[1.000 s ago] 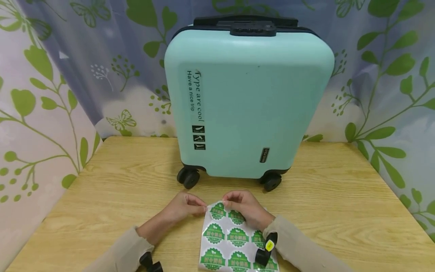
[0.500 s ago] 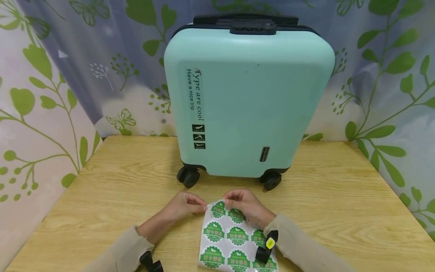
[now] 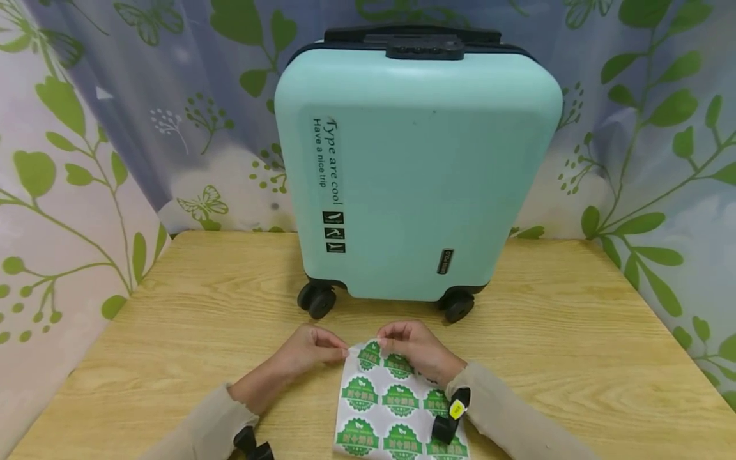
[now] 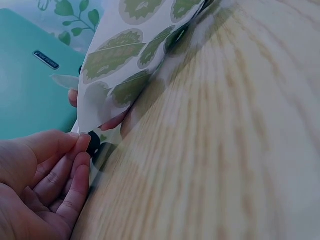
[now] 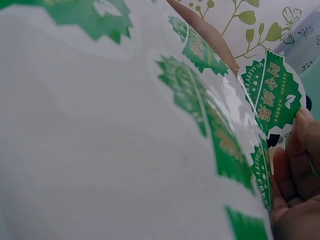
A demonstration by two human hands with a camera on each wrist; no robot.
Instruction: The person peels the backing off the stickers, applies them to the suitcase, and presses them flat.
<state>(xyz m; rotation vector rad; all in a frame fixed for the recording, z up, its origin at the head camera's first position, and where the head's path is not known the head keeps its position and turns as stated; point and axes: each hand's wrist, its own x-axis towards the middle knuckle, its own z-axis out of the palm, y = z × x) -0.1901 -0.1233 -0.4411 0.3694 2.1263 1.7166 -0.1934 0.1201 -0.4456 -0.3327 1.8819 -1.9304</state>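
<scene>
A white sheet (image 3: 372, 427) of round green stickers slopes up toward the two hands in the head view. My left hand (image 3: 307, 351) pinches its upper left corner between thumb and fingertips; the left wrist view shows this left hand (image 4: 47, 180) close below the sheet's underside (image 4: 107, 87). At the top edge my right hand (image 3: 422, 351) pinches the rim of the corner sticker (image 3: 369, 355). Seen in the right wrist view, this sticker (image 5: 272, 95) stands partly lifted off the backing, its edge under the right thumb (image 5: 307, 127). Its lower part is hard to tell from the sheet.
An upright mint-green suitcase (image 3: 414, 172) with black wheels (image 3: 317, 301) stands behind the hands on the wooden table (image 3: 172, 332). Patterned cloth (image 3: 224, 128) hangs behind and at both sides. Black camera mounts (image 3: 445, 425) sit on the wrists.
Both hands stay almost in place with the same grips. The corner sticker appears slightly further raised, with more bare backing showing at its left. The head view has shifted slightly.
</scene>
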